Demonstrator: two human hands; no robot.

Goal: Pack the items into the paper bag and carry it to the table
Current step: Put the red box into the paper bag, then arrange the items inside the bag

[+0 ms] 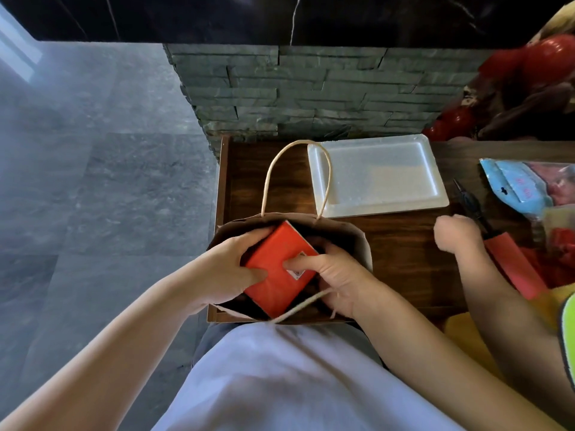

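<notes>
Brown kraft, the paper bag (362,241) is standing open at the near edge of the wooden surface (404,253), right against the person's body. Inside its mouth, the left hand (224,272) and right hand (339,275) are both closing around a red box (277,269), fingers wrapping its opposite sides and the right thumb pressing its top face; the box is sitting tilted, likely being angled to clear the rim and settle lower. Nearest of all, one rope handle is lying across the bag's near rim. Right of the bag, another person's hand (457,233) is resting curled, holding nothing. Beyond the bag, a white foam tray (382,172) is lying empty.
</notes>
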